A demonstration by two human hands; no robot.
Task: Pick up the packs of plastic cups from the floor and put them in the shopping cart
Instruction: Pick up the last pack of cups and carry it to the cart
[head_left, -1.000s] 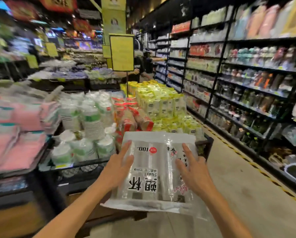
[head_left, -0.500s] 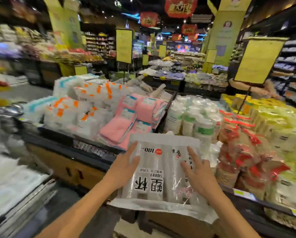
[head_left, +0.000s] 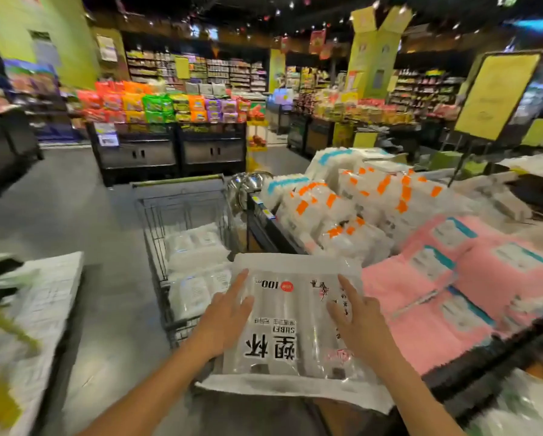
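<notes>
A clear pack of plastic cups [head_left: 290, 322] with black lettering is held flat in front of me at chest height. My left hand [head_left: 227, 313] grips its left side and my right hand [head_left: 356, 319] grips its right side, fingers spread on top. The wire shopping cart [head_left: 182, 212] stands just ahead and left of the pack. Several white packs [head_left: 196, 256] lie stacked inside it. The held pack overlaps the cart's near right corner in the view.
A display table to the right holds pink cloth packs [head_left: 452, 297] and white packs with orange labels [head_left: 358, 212]. White goods [head_left: 34, 309] lie on a low stand at left. Grey floor [head_left: 75, 209] stretches ahead to a dark snack display [head_left: 169, 152].
My view has swung left, away from the shelf aisle and display tables, and the shopping cart has come into sight. Both hands keep the same hold on the pack.
</notes>
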